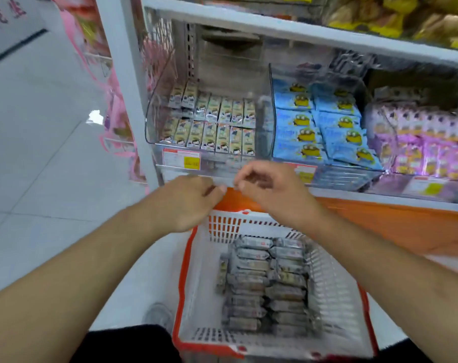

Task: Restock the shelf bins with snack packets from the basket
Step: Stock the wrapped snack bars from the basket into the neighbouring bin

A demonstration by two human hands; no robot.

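No legible text on labels.

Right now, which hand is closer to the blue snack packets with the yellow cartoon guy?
Right. The right hand sits just below and left of the blue snack packets; the left hand is farther left, under the clear bin of small packets.

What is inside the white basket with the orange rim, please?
The basket holds grey snack packets, stacked in about two rows. Only the top layer shows; how many lie underneath is hidden. Both hands, left hand and right hand, are above it, not inside.
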